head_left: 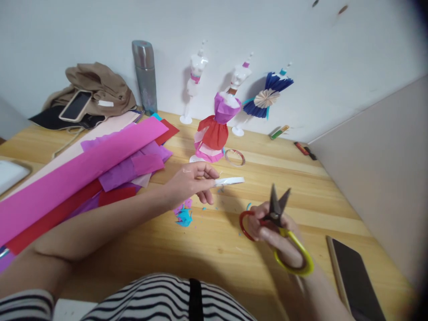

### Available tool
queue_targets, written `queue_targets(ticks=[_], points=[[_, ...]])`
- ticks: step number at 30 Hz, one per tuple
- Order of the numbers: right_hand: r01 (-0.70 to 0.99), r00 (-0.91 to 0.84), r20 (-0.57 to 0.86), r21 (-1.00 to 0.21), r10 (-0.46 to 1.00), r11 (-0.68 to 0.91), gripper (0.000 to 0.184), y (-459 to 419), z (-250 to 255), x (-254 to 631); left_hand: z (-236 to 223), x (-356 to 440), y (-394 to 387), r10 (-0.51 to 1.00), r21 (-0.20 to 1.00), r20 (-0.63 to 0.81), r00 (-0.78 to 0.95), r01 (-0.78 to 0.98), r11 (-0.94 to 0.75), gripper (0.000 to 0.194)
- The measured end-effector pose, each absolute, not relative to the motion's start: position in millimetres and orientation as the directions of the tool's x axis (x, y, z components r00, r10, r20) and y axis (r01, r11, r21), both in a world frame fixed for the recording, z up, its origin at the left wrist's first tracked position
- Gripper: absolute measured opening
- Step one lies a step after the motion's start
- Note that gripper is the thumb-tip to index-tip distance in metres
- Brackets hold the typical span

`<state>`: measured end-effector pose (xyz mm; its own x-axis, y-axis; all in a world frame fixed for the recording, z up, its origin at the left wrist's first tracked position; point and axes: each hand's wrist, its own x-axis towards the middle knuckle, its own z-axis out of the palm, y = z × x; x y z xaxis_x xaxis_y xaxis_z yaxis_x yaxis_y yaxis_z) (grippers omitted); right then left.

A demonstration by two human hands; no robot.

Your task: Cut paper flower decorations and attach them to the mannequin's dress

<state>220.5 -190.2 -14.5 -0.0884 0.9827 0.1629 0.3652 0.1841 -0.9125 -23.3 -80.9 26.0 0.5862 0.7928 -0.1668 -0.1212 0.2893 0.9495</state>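
Note:
My left hand point(197, 180) pinches a narrow white ring, seen almost edge-on, that looks like a roll of tape point(230, 181). My right hand point(272, 229) holds scissors point(275, 209) with one red and one yellow handle loop, blades parted and pointing up and away. Just beyond my left hand stands a small dress form in a purple, red and pink paper dress point(216, 129). Close behind the tape roll, a clear roll of tape point(235, 157) lies flat on the table. Scraps of blue and purple paper point(183, 216) lie below my left hand.
Coloured paper sheets point(83, 171) cover the left of the wooden table point(207, 254). At the back are a thermos point(145, 80), a plain dress form point(194, 84), one in dark blue paper point(267, 96), and a phone point(76, 106) on brown cloth. A dark flat device point(356, 276) lies right.

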Motion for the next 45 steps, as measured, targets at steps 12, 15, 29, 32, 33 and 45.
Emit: queue_targets(ticks=[12, 15, 29, 32, 33, 45], points=[[0.124, -0.130, 0.014, -0.992, 0.991, 0.030, 0.032, -182.2, -5.9, 182.0, 22.7, -21.9, -82.4, 0.776, 0.955, -0.125, 0.618, -0.136, 0.263, 0.031], [0.103, -0.159, -0.004, -0.995, 0.987, 0.012, 0.029, -185.6, -5.3, 176.4, 25.5, -21.7, -84.3, 0.781, 0.968, -0.126, 0.612, -0.096, 0.231, 0.030], [0.346, 0.325, 0.357, -0.907, 0.876, 0.241, 0.039, -175.8, -5.6, 180.7, 31.9, -24.2, -86.0, 0.716, 0.968, -0.131, 0.685, -0.069, 0.243, 0.014], [0.306, 0.259, 0.285, -0.930, 0.923, 0.201, 0.039, -176.8, -8.3, 183.3, 31.6, -24.5, -84.9, 0.720, 0.964, -0.134, 0.681, -0.077, 0.253, 0.013], [0.304, 0.266, 0.275, -0.933, 0.924, 0.191, 0.037, -177.1, -7.8, 183.3, 31.2, -24.6, -84.7, 0.724, 0.964, -0.131, 0.677, -0.084, 0.254, 0.014], [0.310, 0.369, 0.295, -0.933, 0.881, 0.183, 0.035, -166.2, -9.1, 184.2, 20.5, -23.4, -80.3, 0.757, 0.940, -0.154, 0.635, -0.141, 0.310, 0.018]])
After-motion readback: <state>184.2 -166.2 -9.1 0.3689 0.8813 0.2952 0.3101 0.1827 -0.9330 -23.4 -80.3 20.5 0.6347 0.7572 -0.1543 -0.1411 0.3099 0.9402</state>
